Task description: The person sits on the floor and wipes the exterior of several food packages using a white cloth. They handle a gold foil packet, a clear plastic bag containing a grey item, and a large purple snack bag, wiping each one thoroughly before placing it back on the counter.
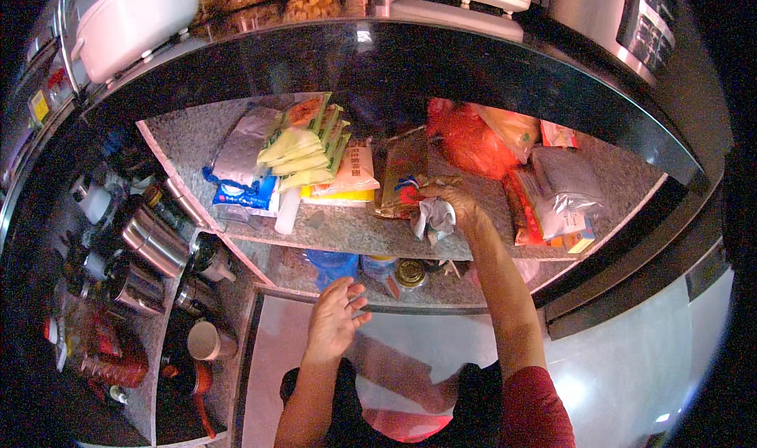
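Note:
My right hand (452, 200) reaches onto a granite shelf (347, 231) under a dark counter and grips a crumpled grey-white cloth (434, 216). The hand rests against a brownish flat packet (402, 168) with a small red and blue item (408, 189) beside the fingers. My left hand (335, 318) hovers lower, in front of the shelf edge, fingers spread and holding nothing. Below it on the lower shelf sit a blue plastic thing (331, 264) and a jar with a gold lid (410, 273).
The shelf holds several packets: yellow-green ones (303, 152), a grey bag (240, 156), a red plastic bag (469, 141), clear bags (564, 188). Steel cups and flasks (154, 243) stand on the left shelves with a pale cup (206, 339). A white appliance (134, 18) sits on the counter.

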Tool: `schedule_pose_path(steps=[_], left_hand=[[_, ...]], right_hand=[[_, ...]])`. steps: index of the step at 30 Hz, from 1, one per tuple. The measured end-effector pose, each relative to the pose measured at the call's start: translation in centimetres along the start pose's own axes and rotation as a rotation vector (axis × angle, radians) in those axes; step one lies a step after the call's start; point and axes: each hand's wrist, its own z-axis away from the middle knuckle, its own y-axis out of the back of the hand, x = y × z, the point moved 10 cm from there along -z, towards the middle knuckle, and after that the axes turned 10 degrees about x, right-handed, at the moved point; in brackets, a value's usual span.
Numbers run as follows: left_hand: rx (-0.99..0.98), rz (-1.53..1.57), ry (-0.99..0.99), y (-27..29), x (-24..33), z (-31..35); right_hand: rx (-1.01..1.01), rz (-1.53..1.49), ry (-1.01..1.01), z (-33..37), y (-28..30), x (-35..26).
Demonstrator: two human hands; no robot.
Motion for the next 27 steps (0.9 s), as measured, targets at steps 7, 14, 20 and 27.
schedule_pose_path(steps=[7,14,20,27], left_hand=[[0.083,0.006,-0.05,2.0,2.5,0.2],[0.057,0.005,-0.019,2.5,1.4,-0.8],[0.034,0.063,0.012,0.7,0.5,-0.8],[-0.005,0.0,0.066,-0.8,-2.5,-1.4]], right_hand=[[0.036,-0.106,-0.407,0.5,-5.9,-0.7],[0.159,0.983,0.011,-1.2,-2.3,-0.6],[0.356,0.796,0.103,5.7,-0.9,-9.0],[0.967,1.283,0.443,19.3,6.4,-19.3]])
